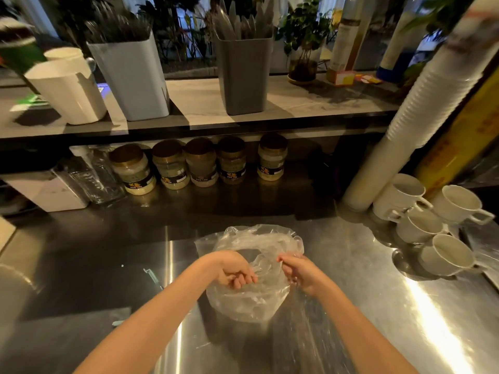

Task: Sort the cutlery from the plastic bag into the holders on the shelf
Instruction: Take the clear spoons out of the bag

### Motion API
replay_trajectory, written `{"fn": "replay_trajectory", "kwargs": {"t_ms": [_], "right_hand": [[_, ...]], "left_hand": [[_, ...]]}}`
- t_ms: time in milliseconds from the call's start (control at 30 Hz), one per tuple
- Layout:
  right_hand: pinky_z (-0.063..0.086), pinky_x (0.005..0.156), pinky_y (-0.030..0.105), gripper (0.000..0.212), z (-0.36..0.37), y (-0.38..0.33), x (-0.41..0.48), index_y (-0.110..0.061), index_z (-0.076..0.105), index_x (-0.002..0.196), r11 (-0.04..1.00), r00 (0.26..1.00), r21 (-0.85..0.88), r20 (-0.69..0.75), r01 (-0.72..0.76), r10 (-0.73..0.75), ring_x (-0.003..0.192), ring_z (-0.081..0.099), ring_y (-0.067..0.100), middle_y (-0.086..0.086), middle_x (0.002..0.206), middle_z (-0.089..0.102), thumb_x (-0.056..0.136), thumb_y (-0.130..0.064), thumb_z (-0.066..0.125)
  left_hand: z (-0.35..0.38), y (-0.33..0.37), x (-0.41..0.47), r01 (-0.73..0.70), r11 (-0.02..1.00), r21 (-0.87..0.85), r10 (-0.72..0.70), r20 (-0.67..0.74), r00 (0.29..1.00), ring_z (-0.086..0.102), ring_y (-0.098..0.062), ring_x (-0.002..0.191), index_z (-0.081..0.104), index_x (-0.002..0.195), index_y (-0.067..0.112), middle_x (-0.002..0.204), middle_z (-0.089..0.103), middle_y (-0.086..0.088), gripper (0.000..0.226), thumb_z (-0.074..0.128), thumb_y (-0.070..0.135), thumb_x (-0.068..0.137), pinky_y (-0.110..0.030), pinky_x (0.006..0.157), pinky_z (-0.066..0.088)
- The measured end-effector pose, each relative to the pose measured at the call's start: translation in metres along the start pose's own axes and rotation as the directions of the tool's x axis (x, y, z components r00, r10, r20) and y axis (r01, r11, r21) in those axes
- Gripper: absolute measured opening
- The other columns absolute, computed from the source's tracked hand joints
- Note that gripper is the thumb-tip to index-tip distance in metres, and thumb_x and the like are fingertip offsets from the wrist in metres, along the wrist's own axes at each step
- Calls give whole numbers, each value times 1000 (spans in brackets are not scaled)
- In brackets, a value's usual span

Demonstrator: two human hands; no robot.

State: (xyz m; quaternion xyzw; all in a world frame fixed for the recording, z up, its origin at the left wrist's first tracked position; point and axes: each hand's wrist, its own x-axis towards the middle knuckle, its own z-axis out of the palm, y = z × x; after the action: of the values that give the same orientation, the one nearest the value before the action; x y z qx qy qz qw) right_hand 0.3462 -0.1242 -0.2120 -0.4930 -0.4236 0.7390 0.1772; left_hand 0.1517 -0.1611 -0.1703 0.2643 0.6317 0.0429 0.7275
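A clear plastic bag lies crumpled on the steel counter in front of me. My left hand grips its left rim with curled fingers. My right hand pinches the right rim, so the mouth gapes between them. What the bag holds is too blurred to tell. On the shelf above stand a pale holder packed with dark cutlery and a grey holder with pale plastic cutlery. Two white holders stand further left.
Several spice jars line up under the shelf beside a glass bottle. White mugs are stacked at the right next to a tall leaning stack of paper cups. Plants stand behind the shelf.
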Motion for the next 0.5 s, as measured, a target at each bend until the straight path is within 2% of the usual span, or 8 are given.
{"fn": "replay_trajectory", "kwargs": {"t_ms": [133, 233, 300, 367, 400, 500], "right_hand": [[40, 48, 20, 23, 1, -8, -14, -9, 57, 82, 990, 976, 143, 216, -12, -20, 44, 43, 9, -2, 48, 44, 96, -20, 43], [45, 58, 23, 21, 2, -8, -21, -9, 59, 81, 982, 934, 189, 354, -11, -57, 51, 49, 11, 1, 53, 53, 86, -29, 61], [46, 69, 26, 21, 5, -6, -24, -14, 64, 74, 980, 910, 200, 402, 26, -106, 60, 53, 13, 0, 58, 55, 77, -33, 72], [44, 77, 29, 20, 12, -5, -29, -16, 63, 69, 968, 912, 240, 377, 76, -165, 66, 54, 14, 0, 61, 54, 78, -32, 71], [44, 76, 28, 19, 17, -5, -30, -15, 61, 70, 955, 925, 286, 337, 75, -173, 64, 53, 14, 0, 60, 51, 81, -29, 66], [41, 57, 20, 17, 36, -9, -34, -10, 51, 81, 926, 966, 369, 197, 86, -168, 50, 41, 8, -4, 53, 41, 84, -26, 55]], "left_hand": [[-2, -4, -31, -54, 992, 110, 51, 27, 998, 36, -3, 46, 61, 95, 2, 66, 50, 2, 14, 49, 8, 96, -12, 40, 29], [-5, -13, -48, -141, 972, 187, 132, 58, 990, 36, -2, 48, 60, 99, 3, 69, 52, 4, 15, 48, 11, 97, -11, 41, 28], [-7, -21, -57, -231, 959, 166, 221, 76, 972, 34, -2, 51, 59, 101, 5, 69, 51, 5, 15, 47, 15, 98, -12, 42, 28], [-6, -31, -62, -331, 943, 49, 327, 64, 943, 33, -3, 52, 59, 99, 6, 69, 50, 5, 16, 46, 15, 99, -13, 44, 29], [-4, -35, -63, -383, 924, -26, 383, 37, 923, 34, -3, 53, 59, 99, 6, 69, 50, 4, 16, 46, 15, 99, -13, 45, 30], [8, -44, -62, -521, 834, -178, 516, -81, 853, 37, -3, 53, 54, 102, 2, 70, 50, 3, 17, 40, 11, 101, -14, 47, 32]]}}
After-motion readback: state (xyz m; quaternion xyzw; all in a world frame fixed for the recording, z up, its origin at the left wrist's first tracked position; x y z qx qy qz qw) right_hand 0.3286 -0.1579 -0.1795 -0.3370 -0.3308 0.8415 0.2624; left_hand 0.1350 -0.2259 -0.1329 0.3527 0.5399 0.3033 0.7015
